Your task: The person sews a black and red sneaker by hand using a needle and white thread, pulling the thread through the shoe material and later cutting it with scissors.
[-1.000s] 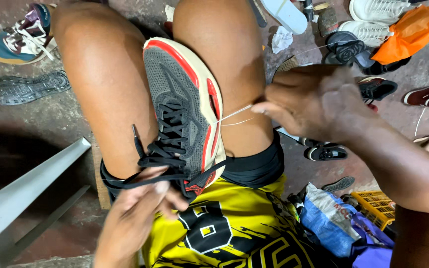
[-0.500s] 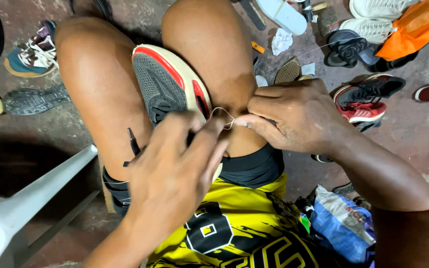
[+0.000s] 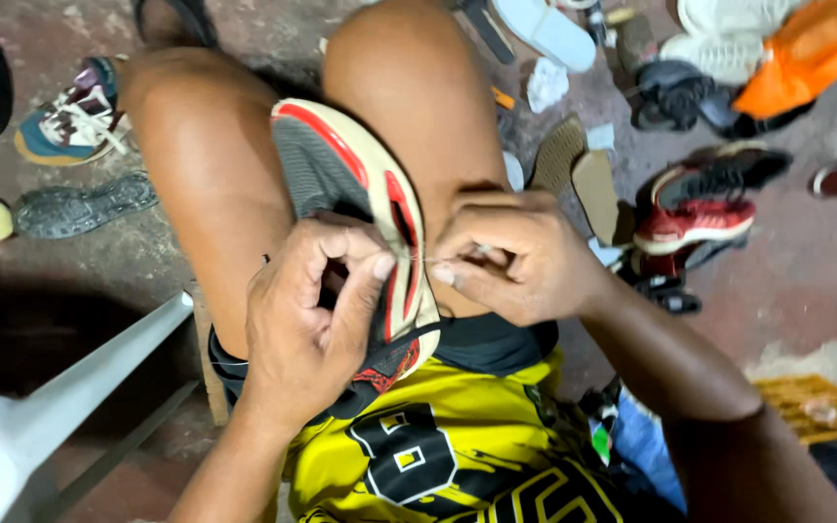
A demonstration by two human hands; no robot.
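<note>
Concrete floor (image 3: 806, 291), shoes scattered about. Sneaker (image 3: 351, 194) wedged between bare knees. Left hand (image 3: 312, 310) and right hand (image 3: 515, 257) both pinched tight on thread (image 3: 417, 259).

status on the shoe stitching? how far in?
Done: cannot tell how much of the seam is sewn; the hands cover it. In hand: the sneaker sits wedged between the knees, the left hand grips its side, and the right hand pinches a thin thread at the sole edge. Left: the thread is uncut, so the stitch looks unfinished.
</note>
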